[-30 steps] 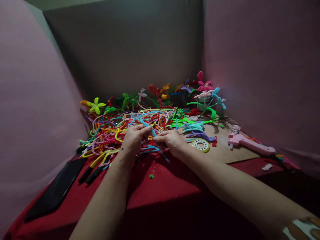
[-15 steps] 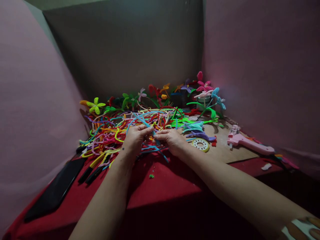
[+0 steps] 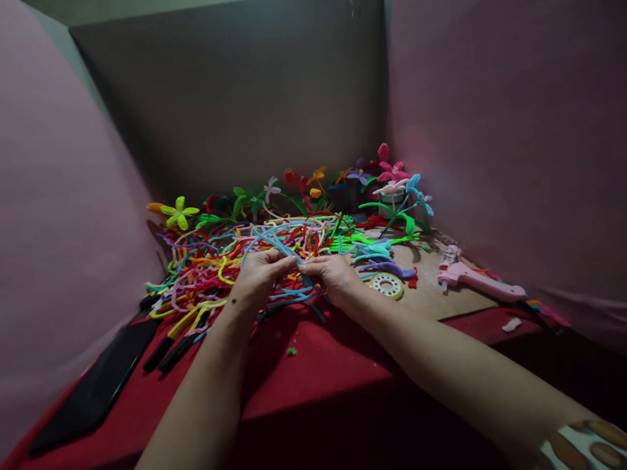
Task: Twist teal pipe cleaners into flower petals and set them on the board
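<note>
Blue pipe cleaners (image 3: 275, 241) run between my two hands, their long ends crossing and sticking up to the left. My left hand (image 3: 262, 274) pinches them between thumb and fingers. Close beside it, my right hand (image 3: 330, 277) grips the same blue bundle, fingertips nearly touching the left thumb. Part of the bundle is hidden by the fingers. Behind and left of my hands spreads a heap of multicoloured pipe cleaners (image 3: 196, 277). More blue pipe cleaners (image 3: 307, 301) lie just below my hands.
Pipe-cleaner flowers stand along the back, including a yellow one (image 3: 179, 212) and a pink one (image 3: 393, 172). On the right, a pink glue gun (image 3: 482, 282) and a tape roll (image 3: 386, 285) rest on brown board (image 3: 426, 300). A black flat object (image 3: 98, 385) lies on red cloth (image 3: 313, 378).
The whole view has shifted slightly, so things appear a little further left. My hands keep hold of the blue pipe cleaners, with only small finger movement.
</note>
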A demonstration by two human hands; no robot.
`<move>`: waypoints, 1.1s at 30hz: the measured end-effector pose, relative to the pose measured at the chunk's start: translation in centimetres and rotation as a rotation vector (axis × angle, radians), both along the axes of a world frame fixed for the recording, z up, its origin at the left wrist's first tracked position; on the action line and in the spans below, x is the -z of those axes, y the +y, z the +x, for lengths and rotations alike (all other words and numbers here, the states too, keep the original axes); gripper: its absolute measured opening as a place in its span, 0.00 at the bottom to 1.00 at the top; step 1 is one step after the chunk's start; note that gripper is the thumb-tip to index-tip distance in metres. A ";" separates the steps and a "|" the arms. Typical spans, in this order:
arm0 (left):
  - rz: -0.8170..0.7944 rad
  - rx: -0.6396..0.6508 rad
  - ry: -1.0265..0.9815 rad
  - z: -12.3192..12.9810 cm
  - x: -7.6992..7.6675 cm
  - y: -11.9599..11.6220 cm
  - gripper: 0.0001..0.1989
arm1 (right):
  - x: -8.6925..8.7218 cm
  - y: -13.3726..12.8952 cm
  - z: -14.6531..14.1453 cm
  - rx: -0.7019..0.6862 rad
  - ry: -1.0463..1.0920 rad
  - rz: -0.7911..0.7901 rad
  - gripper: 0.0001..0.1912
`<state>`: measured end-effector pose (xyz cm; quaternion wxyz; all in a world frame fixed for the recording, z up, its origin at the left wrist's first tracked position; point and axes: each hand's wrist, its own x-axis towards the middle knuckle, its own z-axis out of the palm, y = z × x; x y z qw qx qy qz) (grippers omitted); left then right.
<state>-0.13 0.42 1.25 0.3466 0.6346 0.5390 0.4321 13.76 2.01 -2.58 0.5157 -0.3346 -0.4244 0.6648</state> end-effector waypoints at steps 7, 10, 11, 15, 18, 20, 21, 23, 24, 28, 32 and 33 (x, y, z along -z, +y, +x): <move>0.041 0.077 0.057 0.1 -0.6 -0.6 0.10 | -0.3 -0.1 0.1 -0.034 0.034 -0.031 0.04; 0.249 -0.005 0.070 0.7 -0.5 -0.9 0.05 | -0.2 0.0 0.1 -0.039 0.047 -0.015 0.04; 0.350 -0.026 0.095 0.8 -0.4 -0.9 0.04 | -0.2 0.1 0.1 -0.043 0.053 -0.012 0.03; 0.638 0.006 0.354 0.7 -0.7 -1.0 0.05 | -0.2 0.0 0.1 -0.076 0.065 0.010 0.03; 0.695 0.080 0.531 0.3 -1.4 -0.8 0.06 | -0.4 -0.2 0.2 -0.111 0.059 0.034 0.04; 0.690 0.142 0.633 0.0 -2.0 -0.8 0.08 | -0.4 -0.3 0.2 -0.125 0.050 0.056 0.04; 0.675 0.170 0.689 -0.1 -2.2 -0.7 0.08 | -0.4 -0.3 0.1 -0.128 0.046 0.073 0.04; 0.623 0.200 0.809 -0.1 -2.7 -0.8 0.09 | -0.4 -0.3 0.1 -0.132 0.025 0.108 0.04; 0.589 0.201 0.865 -0.1 -2.9 -0.9 0.09 | -0.5 -0.4 0.1 -0.128 0.005 0.127 0.04; 0.361 0.138 0.848 0.1 -3.8 -1.1 0.08 | -0.6 -1.0 0.0 -0.039 -0.238 0.343 0.04; -0.225 0.131 0.275 -0.3 -3.9 -1.0 0.11 | -0.8 -2.2 0.2 0.220 -0.578 0.763 0.08; -0.339 0.137 0.106 -0.5 -3.7 -0.9 0.11 | -0.8 -2.4 0.3 0.283 -0.627 0.857 0.08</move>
